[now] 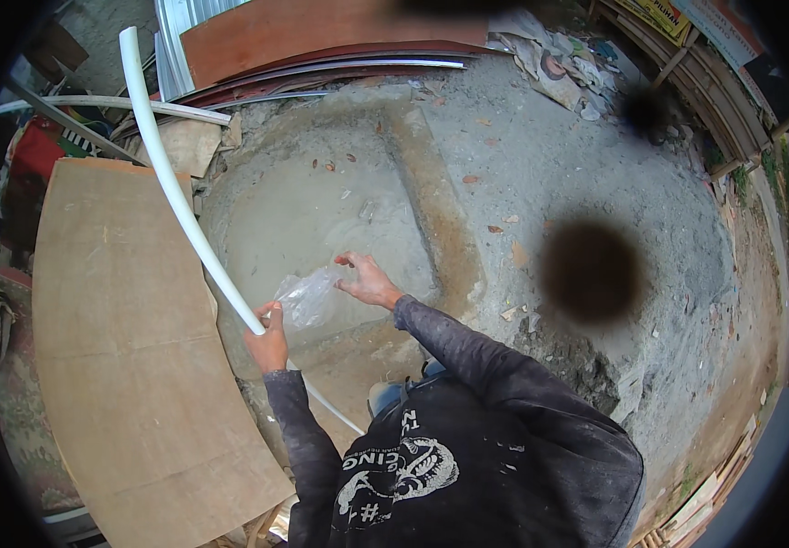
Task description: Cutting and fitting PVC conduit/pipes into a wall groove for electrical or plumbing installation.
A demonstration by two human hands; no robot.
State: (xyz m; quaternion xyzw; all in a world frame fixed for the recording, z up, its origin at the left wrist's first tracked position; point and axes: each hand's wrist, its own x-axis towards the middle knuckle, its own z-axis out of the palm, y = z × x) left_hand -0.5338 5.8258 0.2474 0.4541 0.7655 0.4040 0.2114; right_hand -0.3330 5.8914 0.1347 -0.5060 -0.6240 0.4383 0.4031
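Observation:
A long white plastic pipe (177, 194) rises in a curve from my left hand (268, 342), which is wrapped round it. Its thinner-looking lower part comes out below that hand and runs toward my legs. Between my hands hangs a clear, crumpled plastic bag (305, 301). One side of the bag is against my left fingers. At its other side my right hand (372, 283) has curled fingers, with the bag's edge by the thumb and fingertips; the exact grip is too small to make out fully. Both hands are over a shallow bed of grey wet cement.
A large brown board (129, 347) lies along my left. Beyond the wet cement (285, 201) are a reddish-brown panel (330, 41) and metal strips (385, 65). A raised edge (435, 183) borders the bed. Grey sand (668, 192) spreads to the right, with rubbish (559, 73) behind.

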